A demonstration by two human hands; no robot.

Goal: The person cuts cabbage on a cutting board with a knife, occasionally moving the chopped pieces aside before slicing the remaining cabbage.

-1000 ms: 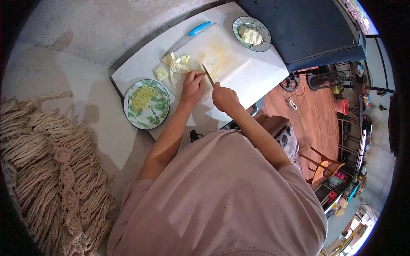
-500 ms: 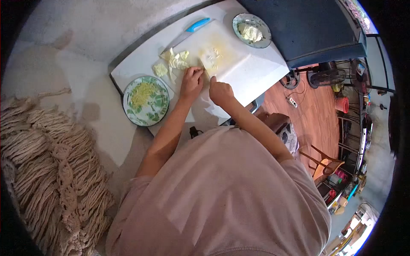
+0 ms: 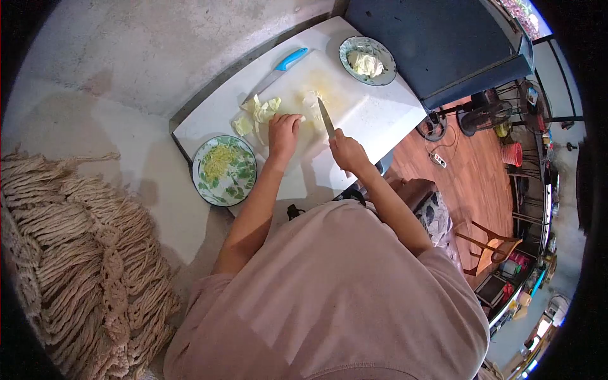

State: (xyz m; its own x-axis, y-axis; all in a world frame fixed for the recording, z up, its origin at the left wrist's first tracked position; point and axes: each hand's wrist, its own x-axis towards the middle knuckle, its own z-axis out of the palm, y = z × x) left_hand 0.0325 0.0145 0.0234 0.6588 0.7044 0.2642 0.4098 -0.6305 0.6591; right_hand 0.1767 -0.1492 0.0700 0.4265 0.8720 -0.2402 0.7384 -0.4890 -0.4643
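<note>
Gripping a knife (image 3: 325,117), the right hand (image 3: 347,152) is closed round the handle, and the blade points away from the person, up over the board (image 3: 297,76). The blade is raised at a slant. I cannot tell whether its tip touches the board.

The left hand (image 3: 284,133) lies just to the left of the blade. Its fingers are curled down and press on the cabbage (image 3: 263,109). That cabbage is a loose heap of pale green leaves on the board, under and just beyond the left fingertips and spreading to their left. A few thin cut shreds (image 3: 310,100) lie on the board ahead of the knife tip, between the two hands.

Beyond the left hand, at the far edge of the board, a blue knife (image 3: 278,68) lies flat, untouched. Well ahead of the right hand sits a bowl (image 3: 382,76) with pale leaves in it. Near the left wrist, on its outer side, a green patterned plate (image 3: 235,189) holds a mound of fine yellow-green shreds. Board, bowl and plate all rest on the white desk (image 3: 209,117).
</note>
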